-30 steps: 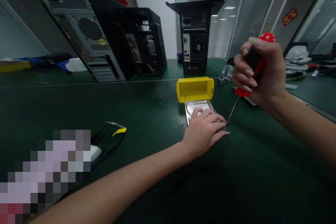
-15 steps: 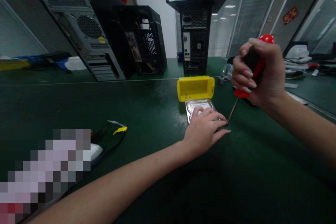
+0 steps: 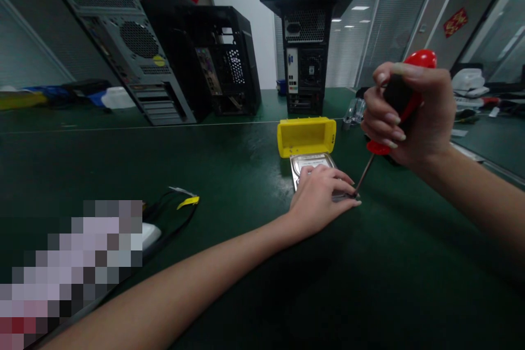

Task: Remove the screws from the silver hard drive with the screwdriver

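Observation:
A silver hard drive (image 3: 313, 161) lies flat on the green table, label side up. Spread across its top and near edge is my left hand (image 3: 318, 197), holding it down and hiding much of it. My right hand (image 3: 410, 106) is wrapped round the handle of a red and black screwdriver (image 3: 423, 59). The screwdriver slants down to the left, its tip at the drive's right side beside my left fingertips. Exactly what the tip touches is too small to make out. Just behind the drive, a yellow bin (image 3: 307, 138) faces me with a few small bits inside.
Behind stand a black computer tower (image 3: 307, 60), an opened black case (image 3: 229, 60) and a large grey-backed tower (image 3: 139, 44). Cables with a yellow tag (image 3: 188, 203) lie at left, near a pixelated area. Clear plastic pieces (image 3: 354, 112) sit right of the bin.
My right hand has shifted slightly to the right, and the screwdriver handle has turned a little. The fingers of my left hand have moved slightly on the hard drive.

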### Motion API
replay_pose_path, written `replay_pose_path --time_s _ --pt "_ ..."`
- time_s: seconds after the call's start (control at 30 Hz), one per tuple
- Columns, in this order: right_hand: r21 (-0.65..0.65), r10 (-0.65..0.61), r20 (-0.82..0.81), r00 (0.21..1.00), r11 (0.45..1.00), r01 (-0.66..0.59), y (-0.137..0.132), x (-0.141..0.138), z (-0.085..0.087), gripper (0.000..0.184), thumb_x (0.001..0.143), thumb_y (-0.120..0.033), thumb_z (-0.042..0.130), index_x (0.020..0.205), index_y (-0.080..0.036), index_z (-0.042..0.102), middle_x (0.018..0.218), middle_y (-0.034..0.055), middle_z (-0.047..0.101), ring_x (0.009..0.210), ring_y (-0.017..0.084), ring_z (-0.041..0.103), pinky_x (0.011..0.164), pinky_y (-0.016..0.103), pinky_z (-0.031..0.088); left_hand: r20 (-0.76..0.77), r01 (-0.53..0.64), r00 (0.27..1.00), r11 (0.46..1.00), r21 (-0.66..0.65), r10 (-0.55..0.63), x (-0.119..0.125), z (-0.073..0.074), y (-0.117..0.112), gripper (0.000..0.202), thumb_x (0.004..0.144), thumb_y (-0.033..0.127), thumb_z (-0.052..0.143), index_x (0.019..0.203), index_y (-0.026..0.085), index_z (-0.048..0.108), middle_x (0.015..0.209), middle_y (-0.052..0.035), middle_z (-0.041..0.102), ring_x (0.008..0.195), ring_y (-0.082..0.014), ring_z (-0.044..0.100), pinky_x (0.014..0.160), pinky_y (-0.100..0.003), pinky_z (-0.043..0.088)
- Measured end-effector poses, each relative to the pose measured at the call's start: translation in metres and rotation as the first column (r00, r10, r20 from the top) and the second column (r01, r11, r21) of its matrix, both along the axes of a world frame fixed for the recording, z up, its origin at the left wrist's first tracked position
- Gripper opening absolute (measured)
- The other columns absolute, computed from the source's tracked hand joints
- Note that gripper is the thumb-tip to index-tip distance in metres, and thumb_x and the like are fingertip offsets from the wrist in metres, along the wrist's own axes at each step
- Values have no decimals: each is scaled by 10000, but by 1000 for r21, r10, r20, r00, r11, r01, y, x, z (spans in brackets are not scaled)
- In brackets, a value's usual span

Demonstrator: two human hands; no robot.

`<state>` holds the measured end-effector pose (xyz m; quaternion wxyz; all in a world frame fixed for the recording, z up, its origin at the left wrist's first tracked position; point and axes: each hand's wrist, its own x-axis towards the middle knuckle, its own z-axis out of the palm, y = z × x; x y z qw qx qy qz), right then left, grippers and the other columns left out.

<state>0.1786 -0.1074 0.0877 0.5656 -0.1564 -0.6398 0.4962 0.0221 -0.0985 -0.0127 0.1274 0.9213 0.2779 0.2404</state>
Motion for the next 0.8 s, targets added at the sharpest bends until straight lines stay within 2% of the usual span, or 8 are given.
replay_pose_path --time_s 0.43,0.8 --pt "-12 57 -11 998 998 -57 3 6 -1 249 707 -402 499 849 -215 416 461 -75 347 262 64 218 233 198 167 -6 -22 1000 1000 8 22 0 0 -4 192 819 408 547 919 284 653 1091 27 619 1027 -196 503 847 -396 284" --pt "-27 28 -49 998 999 -29 8 6 -3 237 749 -420 468 737 -207 365 460 -73 340 273 57 222 241 181 173 -23 -20 1000 999 26 21 0 0 -3 168 773 361 613 920 285 639 1095 43 608 1031 -196 492 845 -394 274"
